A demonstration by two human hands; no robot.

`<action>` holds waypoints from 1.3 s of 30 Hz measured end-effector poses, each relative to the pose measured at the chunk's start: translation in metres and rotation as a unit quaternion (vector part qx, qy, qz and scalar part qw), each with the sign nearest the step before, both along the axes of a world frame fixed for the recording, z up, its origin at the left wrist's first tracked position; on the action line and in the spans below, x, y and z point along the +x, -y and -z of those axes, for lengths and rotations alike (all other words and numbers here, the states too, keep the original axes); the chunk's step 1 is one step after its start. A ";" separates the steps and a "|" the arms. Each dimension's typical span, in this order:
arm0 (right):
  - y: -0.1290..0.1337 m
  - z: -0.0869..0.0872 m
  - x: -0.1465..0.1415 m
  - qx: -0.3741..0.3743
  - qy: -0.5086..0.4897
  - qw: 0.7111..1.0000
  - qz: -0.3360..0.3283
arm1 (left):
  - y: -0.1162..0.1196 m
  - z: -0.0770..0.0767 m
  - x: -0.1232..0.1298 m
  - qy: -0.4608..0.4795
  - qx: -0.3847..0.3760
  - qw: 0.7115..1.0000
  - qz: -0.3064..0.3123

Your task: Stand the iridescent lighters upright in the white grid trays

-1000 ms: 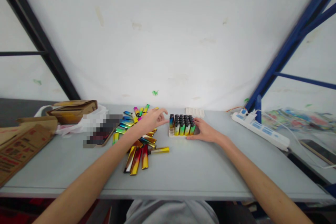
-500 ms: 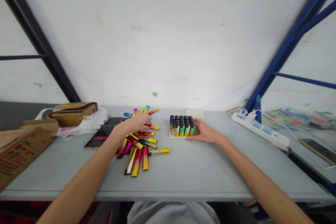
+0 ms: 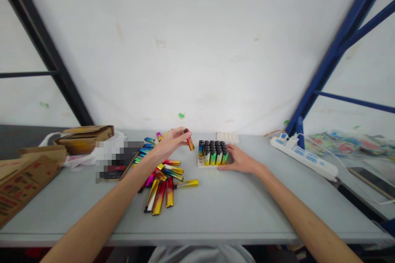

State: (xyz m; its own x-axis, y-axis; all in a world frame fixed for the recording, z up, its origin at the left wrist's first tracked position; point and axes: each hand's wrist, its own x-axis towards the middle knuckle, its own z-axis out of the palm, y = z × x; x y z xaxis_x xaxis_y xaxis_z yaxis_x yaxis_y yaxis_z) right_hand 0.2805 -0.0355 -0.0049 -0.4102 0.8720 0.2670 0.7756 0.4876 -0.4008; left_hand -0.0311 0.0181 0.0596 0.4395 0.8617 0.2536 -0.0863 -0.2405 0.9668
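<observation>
My left hand [image 3: 171, 141] pinches a red-and-gold lighter [image 3: 190, 142], raised just left of a white tray [image 3: 201, 164]. Packed upright in the tray are several rows of lighters [image 3: 216, 155] with black tops and yellow-green bodies. At the tray's front left corner some slots are bare, with a blue-and-yellow lighter [image 3: 201, 148] behind them. My right hand [image 3: 242, 159] grips the tray's right side, thumb at the front and fingers farther back. Under and in front of my left forearm lies a loose pile of shiny lighters [image 3: 160, 195], partly hidden by the arm.
Against the wall lies another white slotted tray [image 3: 227, 137]. A white power strip [image 3: 304, 158] and a phone [image 3: 372, 181] are on the right. Cardboard boxes [image 3: 33, 176], a plastic bag [image 3: 84, 158] and a dark-screened device [image 3: 128, 158] occupy the left.
My left hand has lifted a red-and-gold lighter from the pile and carried it right, towards the tray. My right hand has stayed at the tray. The view has tilted slightly up.
</observation>
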 end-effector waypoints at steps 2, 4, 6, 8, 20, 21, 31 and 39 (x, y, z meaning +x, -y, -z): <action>0.000 -0.001 0.000 -0.001 0.004 1.000 -0.002 | 0.004 0.004 0.005 0.031 -0.045 0.998 0.030; 0.000 -0.001 0.000 -0.001 0.003 1.000 -0.008 | 0.009 0.006 0.010 0.048 -0.078 0.994 0.056; 0.000 -0.002 0.000 -0.002 0.002 1.000 -0.016 | 0.014 0.006 0.014 0.060 -0.097 0.991 0.072; 0.000 -0.003 0.001 -0.001 0.003 1.000 -0.020 | 0.017 0.005 0.017 0.067 -0.123 0.987 0.082; 0.001 -0.002 0.000 -0.003 0.006 1.000 -0.003 | 0.012 0.020 0.025 -0.038 -0.185 0.981 0.043; 0.001 -0.003 0.000 -0.004 0.009 1.000 -0.002 | 0.013 0.020 0.026 -0.044 -0.181 0.982 0.042; 0.001 -0.005 -0.001 0.002 0.018 1.000 -0.005 | 0.023 0.015 0.031 0.024 -0.144 0.988 0.049; -0.001 -0.003 0.001 0.001 0.004 1.000 -0.021 | 0.027 0.013 0.030 -0.108 0.138 0.984 -0.013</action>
State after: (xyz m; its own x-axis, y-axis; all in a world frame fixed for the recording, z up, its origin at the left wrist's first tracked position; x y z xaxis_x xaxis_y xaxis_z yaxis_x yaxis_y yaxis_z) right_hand 0.2810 -0.0343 -0.0021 -0.4484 0.8537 0.2650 0.7578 0.5202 -0.3938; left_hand -0.0007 -0.0085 0.0470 0.4872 0.7848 0.3831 0.1242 -0.4965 0.8591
